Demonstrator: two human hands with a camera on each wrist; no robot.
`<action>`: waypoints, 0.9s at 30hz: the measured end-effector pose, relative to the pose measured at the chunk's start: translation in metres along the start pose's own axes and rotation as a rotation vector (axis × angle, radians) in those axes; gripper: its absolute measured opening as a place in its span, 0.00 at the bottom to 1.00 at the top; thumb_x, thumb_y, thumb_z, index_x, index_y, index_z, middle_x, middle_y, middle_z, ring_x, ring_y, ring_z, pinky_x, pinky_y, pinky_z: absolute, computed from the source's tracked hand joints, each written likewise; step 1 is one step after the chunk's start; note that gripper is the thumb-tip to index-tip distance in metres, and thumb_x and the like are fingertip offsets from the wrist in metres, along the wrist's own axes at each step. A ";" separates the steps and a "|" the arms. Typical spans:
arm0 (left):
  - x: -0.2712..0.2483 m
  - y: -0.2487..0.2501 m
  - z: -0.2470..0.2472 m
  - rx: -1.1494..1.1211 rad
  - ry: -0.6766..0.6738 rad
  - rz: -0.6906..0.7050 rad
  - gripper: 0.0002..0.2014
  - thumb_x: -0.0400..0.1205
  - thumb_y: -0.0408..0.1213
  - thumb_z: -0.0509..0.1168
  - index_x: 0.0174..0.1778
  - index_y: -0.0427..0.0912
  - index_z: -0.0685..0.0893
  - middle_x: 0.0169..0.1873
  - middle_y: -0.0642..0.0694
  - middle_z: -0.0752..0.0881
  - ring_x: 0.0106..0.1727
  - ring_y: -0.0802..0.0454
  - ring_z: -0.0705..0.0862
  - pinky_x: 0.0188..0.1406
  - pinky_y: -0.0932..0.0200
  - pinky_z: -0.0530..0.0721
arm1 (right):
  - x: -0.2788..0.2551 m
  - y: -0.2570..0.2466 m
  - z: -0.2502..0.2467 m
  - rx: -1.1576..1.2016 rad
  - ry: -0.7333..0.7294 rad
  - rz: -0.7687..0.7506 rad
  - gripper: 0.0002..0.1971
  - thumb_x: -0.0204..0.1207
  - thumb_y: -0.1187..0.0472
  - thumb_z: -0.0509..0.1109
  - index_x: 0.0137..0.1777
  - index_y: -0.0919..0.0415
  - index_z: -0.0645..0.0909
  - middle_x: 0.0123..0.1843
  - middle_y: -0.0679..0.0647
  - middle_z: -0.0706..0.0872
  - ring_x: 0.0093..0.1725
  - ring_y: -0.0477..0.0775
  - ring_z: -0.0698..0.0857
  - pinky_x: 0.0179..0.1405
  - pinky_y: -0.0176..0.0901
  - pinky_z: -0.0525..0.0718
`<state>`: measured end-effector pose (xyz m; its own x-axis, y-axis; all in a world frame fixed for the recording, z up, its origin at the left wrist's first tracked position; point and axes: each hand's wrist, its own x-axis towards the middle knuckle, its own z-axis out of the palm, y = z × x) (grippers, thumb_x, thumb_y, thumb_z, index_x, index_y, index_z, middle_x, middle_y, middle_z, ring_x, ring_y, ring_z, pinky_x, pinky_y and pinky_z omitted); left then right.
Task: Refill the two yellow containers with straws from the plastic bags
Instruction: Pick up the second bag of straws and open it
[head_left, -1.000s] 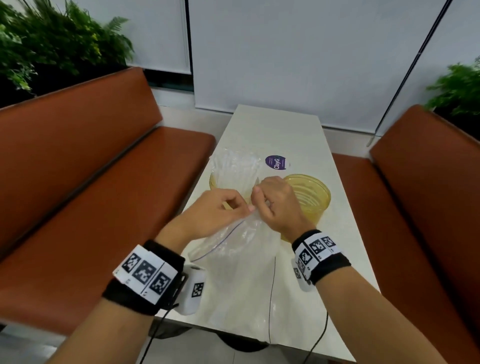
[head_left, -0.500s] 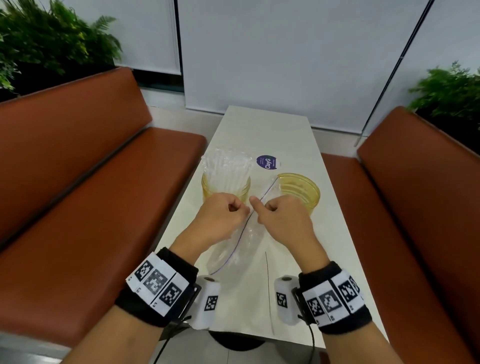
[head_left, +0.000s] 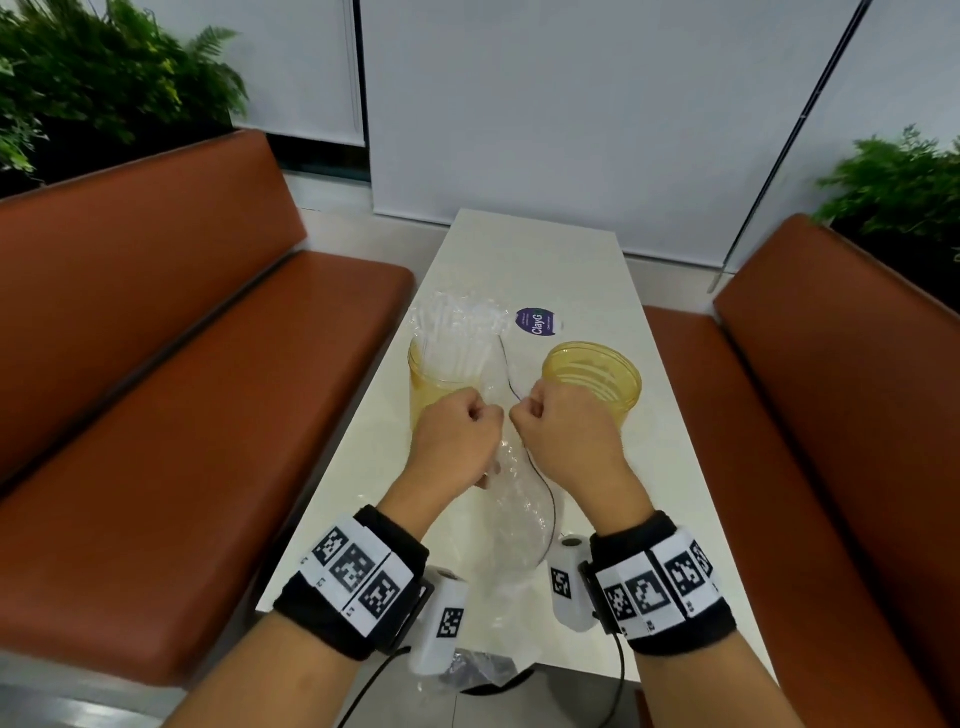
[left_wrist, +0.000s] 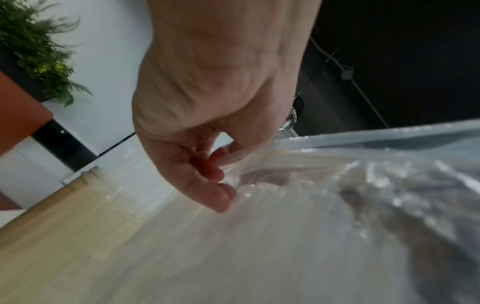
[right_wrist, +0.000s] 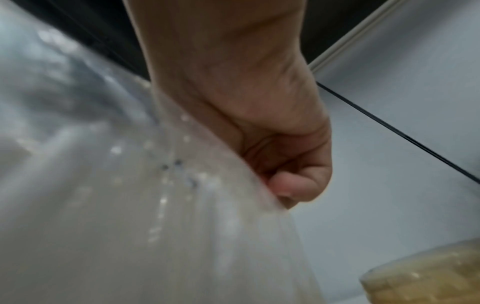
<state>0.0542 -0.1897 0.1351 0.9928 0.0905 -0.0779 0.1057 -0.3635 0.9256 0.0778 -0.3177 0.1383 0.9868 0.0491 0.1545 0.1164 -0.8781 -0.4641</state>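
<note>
Risk lies with the crinkled clear plastic bag (head_left: 511, 499) pinched in the curled fingers (left_wrist: 215, 174) of both hands beside the left table edge: tugging could topple the straw-filled translucent yellow container (head_left: 436, 384).

Bare counter (head_left: 540, 260) lay open toward 12 o'clock, past the round sticker (head_left: 537, 321). At 11 o'clock the straw-filled container (head_left: 434, 384) blocked the way; at 1 o'clock stood the empty container (head_left: 597, 384). Only a narrow gap ran between them, crossed by the plastic bag (head_left: 514, 509).
</note>
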 end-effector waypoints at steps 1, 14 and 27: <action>0.000 -0.001 -0.002 0.009 0.047 0.012 0.09 0.83 0.36 0.61 0.38 0.37 0.77 0.27 0.44 0.84 0.30 0.41 0.91 0.30 0.49 0.92 | 0.000 0.000 -0.001 -0.047 0.052 0.013 0.15 0.82 0.56 0.61 0.33 0.56 0.69 0.32 0.52 0.76 0.34 0.57 0.77 0.30 0.46 0.73; 0.013 0.004 -0.026 0.520 0.138 0.226 0.16 0.80 0.36 0.67 0.63 0.47 0.89 0.43 0.49 0.88 0.41 0.53 0.82 0.43 0.60 0.77 | 0.011 0.001 -0.032 -0.147 0.020 0.035 0.14 0.78 0.64 0.67 0.60 0.57 0.89 0.58 0.54 0.88 0.53 0.56 0.87 0.47 0.43 0.84; 0.022 -0.015 -0.068 0.502 0.001 0.125 0.24 0.81 0.28 0.63 0.70 0.53 0.85 0.69 0.54 0.85 0.55 0.51 0.89 0.52 0.59 0.85 | 0.020 0.031 -0.057 -0.322 0.054 0.129 0.11 0.76 0.65 0.73 0.51 0.46 0.89 0.58 0.51 0.83 0.57 0.57 0.83 0.46 0.46 0.82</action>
<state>0.0706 -0.1189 0.1453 0.9996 0.0182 0.0227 -0.0004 -0.7719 0.6357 0.0950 -0.3711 0.1773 0.9826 -0.0895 0.1627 -0.0587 -0.9809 -0.1857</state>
